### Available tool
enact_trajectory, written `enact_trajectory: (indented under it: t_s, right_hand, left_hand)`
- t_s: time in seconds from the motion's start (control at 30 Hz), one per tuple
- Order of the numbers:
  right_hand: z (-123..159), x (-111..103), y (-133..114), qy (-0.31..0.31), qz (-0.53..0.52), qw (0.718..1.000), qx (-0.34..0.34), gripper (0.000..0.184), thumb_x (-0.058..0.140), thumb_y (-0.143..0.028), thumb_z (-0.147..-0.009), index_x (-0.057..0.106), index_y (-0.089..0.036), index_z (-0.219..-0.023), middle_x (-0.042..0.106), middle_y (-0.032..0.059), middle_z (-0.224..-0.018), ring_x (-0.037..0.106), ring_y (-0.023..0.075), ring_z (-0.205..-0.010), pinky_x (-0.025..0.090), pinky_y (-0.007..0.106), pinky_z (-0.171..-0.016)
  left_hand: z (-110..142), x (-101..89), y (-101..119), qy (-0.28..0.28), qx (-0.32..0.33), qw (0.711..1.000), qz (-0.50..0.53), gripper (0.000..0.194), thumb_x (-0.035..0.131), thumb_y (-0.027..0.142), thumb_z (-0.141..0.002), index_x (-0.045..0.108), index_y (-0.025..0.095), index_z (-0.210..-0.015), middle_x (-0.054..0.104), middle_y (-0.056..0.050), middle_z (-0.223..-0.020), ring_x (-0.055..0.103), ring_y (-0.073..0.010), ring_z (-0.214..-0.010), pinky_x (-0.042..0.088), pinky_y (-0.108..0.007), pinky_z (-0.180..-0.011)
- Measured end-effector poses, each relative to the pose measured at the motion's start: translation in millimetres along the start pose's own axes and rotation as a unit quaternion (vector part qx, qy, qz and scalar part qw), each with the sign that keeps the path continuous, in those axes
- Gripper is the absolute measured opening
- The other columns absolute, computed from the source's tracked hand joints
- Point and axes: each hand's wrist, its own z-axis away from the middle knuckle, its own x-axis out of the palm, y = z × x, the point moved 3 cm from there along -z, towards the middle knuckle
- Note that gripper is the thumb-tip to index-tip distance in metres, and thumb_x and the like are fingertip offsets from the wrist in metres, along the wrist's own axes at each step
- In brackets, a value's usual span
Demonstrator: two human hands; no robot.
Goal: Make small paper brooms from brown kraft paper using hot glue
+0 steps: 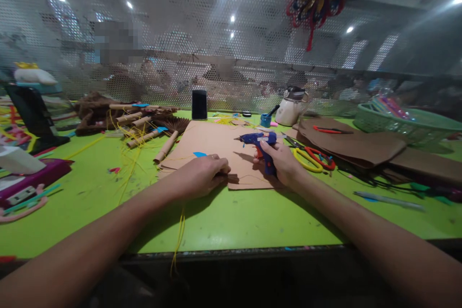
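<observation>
My right hand (283, 161) is wrapped round the grip of a blue hot glue gun (267, 142), whose nozzle points left. My left hand (209, 173) is closed on a folded strip of brown paper (233, 178), and the strip's end sticks out to the right of the fingers. Under both hands lies a flat sheet of brown card (205, 134). A small blue paper piece (199, 154) shows just behind my left hand. Yellow string (178, 233) hangs over the table's front edge below my left forearm.
Paper rolls with yellow string (139, 130) are piled at the left. A phone (199, 104) stands behind the card. To the right are scissors (306, 160), brown paper sheets (346, 142), a pen (390, 200) and a green basket (429, 127). A purple power strip (39, 180) lies far left.
</observation>
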Motion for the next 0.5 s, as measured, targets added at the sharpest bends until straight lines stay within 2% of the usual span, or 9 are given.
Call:
enact_trajectory:
  t_s: [0.13, 0.27, 0.4, 0.5]
  right_hand:
    - [3, -2, 3, 0.032, 0.016, 0.999, -0.008, 0.026, 0.062, -0.038, -0.077, 0.055, -0.013, -0.071, 0.061, 0.0029, -0.060, 0.061, 0.0140, -0.050, 0.053, 0.025, -0.043]
    - [5, 0, 5, 0.036, 0.024, 0.999, 0.001, 0.027, 0.061, -0.039, -0.077, 0.055, -0.013, -0.069, 0.060, 0.0029, -0.056, 0.060, 0.0141, -0.048, 0.049, 0.022, -0.039]
    - [5, 0, 0, 0.004, 0.005, 1.000, -0.005, 0.027, 0.062, -0.039, -0.076, 0.056, -0.013, -0.071, 0.061, 0.0029, -0.061, 0.060, 0.0136, -0.050, 0.051, 0.026, -0.045]
    - [10, -12, -20, -0.035, 0.045, 0.997, -0.043, 0.030, 0.062, -0.042, -0.077, 0.060, -0.012, -0.073, 0.063, 0.0041, -0.067, 0.060, 0.0127, -0.057, 0.051, 0.025, -0.054]
  left_hand:
    - [1, 3.0, 5, 0.010, 0.004, 1.000, -0.027, 0.021, 0.040, 0.030, -0.089, 0.058, 0.018, -0.090, 0.059, -0.007, -0.085, 0.056, -0.0182, -0.079, 0.040, -0.027, -0.067]
    - [2, 3.5, 6, 0.013, 0.016, 1.000, -0.024, 0.021, 0.038, 0.027, -0.089, 0.057, 0.017, -0.086, 0.058, -0.007, -0.084, 0.054, -0.0181, -0.079, 0.039, -0.028, -0.067]
    - [1, 2.7, 5, 0.008, 0.027, 1.000, -0.015, 0.020, 0.039, 0.025, -0.089, 0.057, 0.018, -0.086, 0.058, -0.006, -0.084, 0.054, -0.0178, -0.080, 0.039, -0.028, -0.068]
    - [1, 2.8, 4, 0.014, 0.024, 1.000, -0.011, 0.019, 0.040, 0.025, -0.088, 0.057, 0.018, -0.085, 0.057, -0.006, -0.084, 0.053, -0.0177, -0.079, 0.038, -0.028, -0.067]
